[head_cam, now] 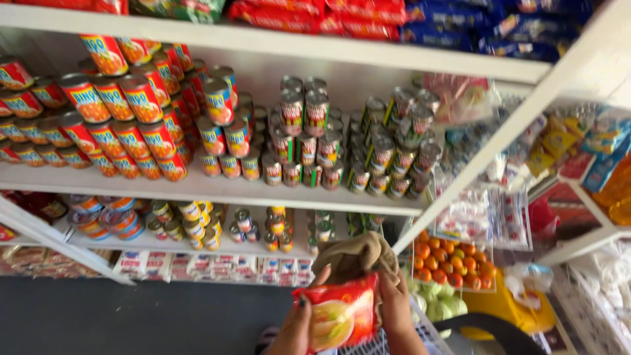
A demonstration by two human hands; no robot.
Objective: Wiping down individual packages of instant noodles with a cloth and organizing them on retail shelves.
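White shelves (217, 190) fill the view, stacked with rows of red-labelled cans (125, 105) and smaller tins (309, 144), with a crate of oranges (447, 260) lower right. Low in the middle, a red snack packet (338, 315) sits upright between both hands, just in front of a tan cloth (358, 256). The left hand (294, 325) grips the packet's left edge, and the right hand (394, 309) closes on its right edge, fingers wrapped behind.
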